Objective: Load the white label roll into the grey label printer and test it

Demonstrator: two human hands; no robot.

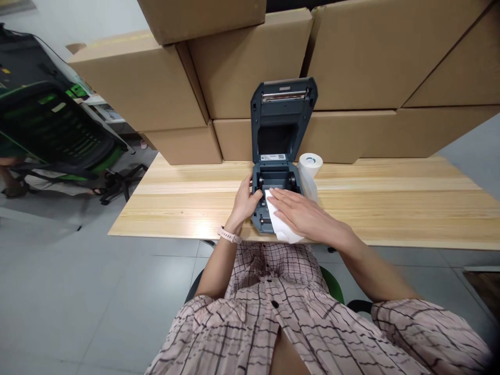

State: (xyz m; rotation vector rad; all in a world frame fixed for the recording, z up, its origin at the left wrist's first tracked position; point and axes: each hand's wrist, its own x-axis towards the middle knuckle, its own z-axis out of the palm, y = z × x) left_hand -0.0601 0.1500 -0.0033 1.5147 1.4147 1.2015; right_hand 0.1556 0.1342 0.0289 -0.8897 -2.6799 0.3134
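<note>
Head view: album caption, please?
Right hand on a white sheet over an open label printer; left hand at its side.

I see a dark grey-blue printer (278, 150) sitting near the table's (390, 203) front edge, its lid (283, 114) raised open toward the back edge, its hollow base exposed. A loose white sheet (286, 232) slants over the base's right front, its lower end reaching the front edge.

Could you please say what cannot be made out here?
- Head view: part inside the open grey plastic device, hidden by the right hand and thin white sheet.
- Head view: print on its white rectangular label, too small.
- Head view: topmost brown cardboard box, cut off by the picture's top edge.
</note>
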